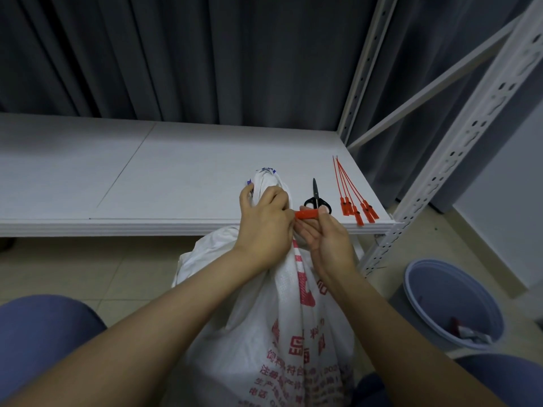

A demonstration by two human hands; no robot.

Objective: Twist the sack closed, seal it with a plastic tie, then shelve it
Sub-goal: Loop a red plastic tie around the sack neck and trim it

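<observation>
Head view: the fingers (274,201) of the left hand (264,224) are curled tight around the gathered neck of the white woven plastic sack with red printed characters (293,318), the thumb on the far-left side of the bunched fabric. The fingers (324,211) of the right hand (329,242) are closed in a pinch on the flat tag end of a red plastic tie (307,214), which lies roughly level, its long axis running left to right, one end meeting the left hand at the sack's neck; whether the strap is looped around the neck cannot be told, since the hands cover it. The sack stands upright on the tiled floor between the person's knees, its long axis vertical, its twisted top pointing up and away above the left hand, in front of the white shelf board (147,171). Its neck reaches above the board's front edge.

On the shelf board, just right of the hands, lies a pair of black-handled scissors (316,198), blades pointing away from the person. Right of them sits a loose bundle of spare red plastic ties (352,198), tags toward the front edge, thin tails pointing away. A white perforated metal upright (458,160) frames the shelf's right corner. On the floor to the right stands a blue-grey plastic waste bin (452,306) holding a few scraps.
</observation>
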